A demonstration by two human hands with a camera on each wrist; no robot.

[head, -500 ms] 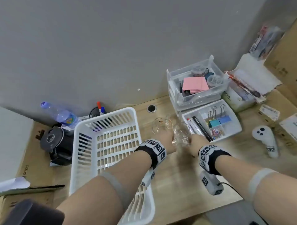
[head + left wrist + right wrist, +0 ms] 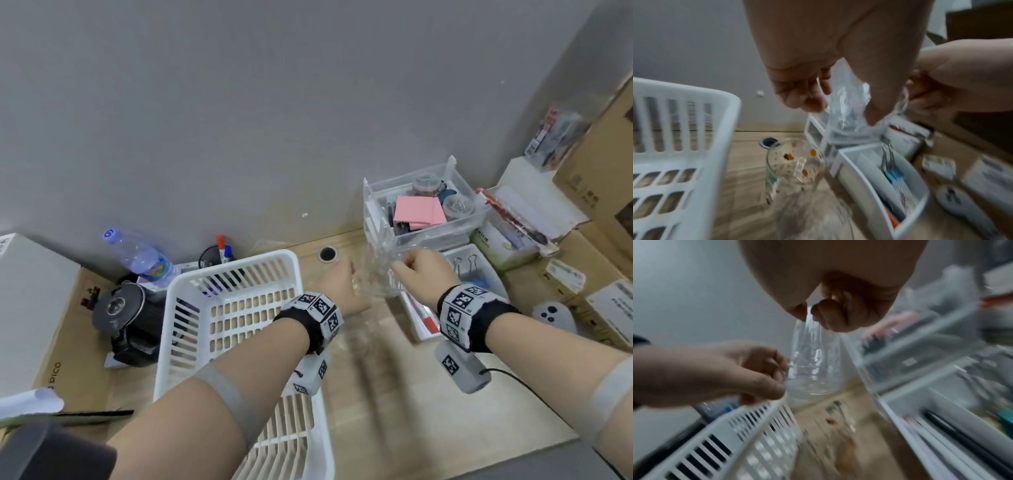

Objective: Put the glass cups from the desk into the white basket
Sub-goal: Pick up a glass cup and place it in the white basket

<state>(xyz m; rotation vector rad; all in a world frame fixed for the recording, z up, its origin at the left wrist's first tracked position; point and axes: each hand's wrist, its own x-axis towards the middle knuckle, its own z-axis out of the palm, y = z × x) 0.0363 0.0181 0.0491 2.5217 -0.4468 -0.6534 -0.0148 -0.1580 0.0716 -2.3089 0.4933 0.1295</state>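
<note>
Both hands pinch a clear glass cup (image 2: pixel 813 363) beside a "PICO"-printed carton (image 2: pixel 68 342).

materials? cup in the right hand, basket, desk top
Cup: clear, glossy, looks like glass; the wall shows through it, bright glints.
White basket: likely moulded plastic, slotted walls, matte.
Desk: pale wood grain, possibly laminate; cannot tell.

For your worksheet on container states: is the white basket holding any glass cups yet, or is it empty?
No cups show in the white basket; its near end is hidden by the left arm. The right hand pinches a clear cup by its rim, outside the basket.
</note>
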